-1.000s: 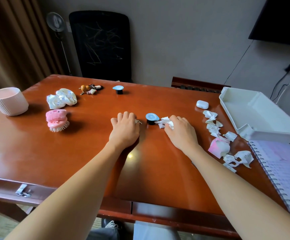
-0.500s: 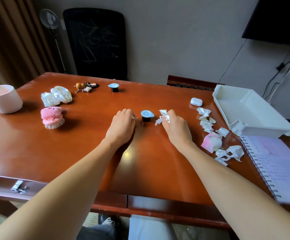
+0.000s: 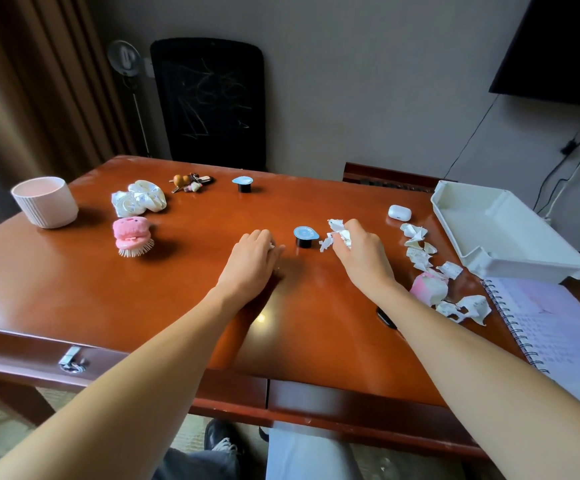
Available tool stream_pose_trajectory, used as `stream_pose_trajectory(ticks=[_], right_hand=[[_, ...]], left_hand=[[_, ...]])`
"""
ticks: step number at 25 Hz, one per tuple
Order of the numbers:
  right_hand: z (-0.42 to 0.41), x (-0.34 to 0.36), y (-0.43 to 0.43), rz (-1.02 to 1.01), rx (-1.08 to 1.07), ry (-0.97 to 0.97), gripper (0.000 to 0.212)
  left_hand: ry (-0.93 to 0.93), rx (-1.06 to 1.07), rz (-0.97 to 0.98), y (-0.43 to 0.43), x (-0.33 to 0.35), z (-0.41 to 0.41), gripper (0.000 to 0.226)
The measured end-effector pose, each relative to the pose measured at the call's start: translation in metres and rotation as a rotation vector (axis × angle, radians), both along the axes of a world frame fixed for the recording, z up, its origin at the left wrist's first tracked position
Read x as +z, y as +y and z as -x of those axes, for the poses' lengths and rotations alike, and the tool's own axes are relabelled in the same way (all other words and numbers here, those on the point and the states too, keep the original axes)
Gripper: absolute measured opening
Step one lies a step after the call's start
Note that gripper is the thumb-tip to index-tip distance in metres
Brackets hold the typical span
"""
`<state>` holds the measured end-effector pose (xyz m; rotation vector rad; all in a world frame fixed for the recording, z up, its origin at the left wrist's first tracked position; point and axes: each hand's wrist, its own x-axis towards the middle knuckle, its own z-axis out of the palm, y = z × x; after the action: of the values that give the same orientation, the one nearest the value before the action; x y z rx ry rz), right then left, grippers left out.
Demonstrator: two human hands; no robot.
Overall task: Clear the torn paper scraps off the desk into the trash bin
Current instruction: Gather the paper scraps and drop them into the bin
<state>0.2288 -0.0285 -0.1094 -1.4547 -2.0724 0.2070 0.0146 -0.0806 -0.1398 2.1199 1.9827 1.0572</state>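
At left a ribbed cup [image 3: 44, 206] stands upright, its inside pale pink. At centre the left hand [image 3: 252, 259] curls over the desk [image 3: 143, 299], pinching a small scrap [image 3: 271, 244]. Right of a blue-lidded pod [image 3: 304, 236], the right hand [image 3: 359, 251] grips a bunch of scraps [image 3: 337, 233]. The loose scraps [image 3: 418, 252] lie in a line from mid-right down towards the lower right, beside a white tray [image 3: 510, 244]. The writing in the notebook [image 3: 558, 327] is too small to read.

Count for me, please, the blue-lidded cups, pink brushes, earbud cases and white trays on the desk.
Blue-lidded cups: 2
Pink brush: 1
Earbud case: 1
White tray: 1
Total: 5
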Motion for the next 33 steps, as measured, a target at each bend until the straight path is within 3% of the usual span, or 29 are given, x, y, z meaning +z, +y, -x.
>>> stream_pose_trajectory(ticks=[15, 33], right_hand=[[0.042, 0.025, -0.033, -0.021, 0.149, 0.110, 0.021], [0.265, 0.034, -0.137, -0.034, 0.579, 0.172, 0.021]], left_hand=[[0.106, 0.012, -0.033, -0.046, 0.034, 0.019, 0.024], [0.177, 0.370, -0.039, -0.208, 0.053, 0.192, 0.021]])
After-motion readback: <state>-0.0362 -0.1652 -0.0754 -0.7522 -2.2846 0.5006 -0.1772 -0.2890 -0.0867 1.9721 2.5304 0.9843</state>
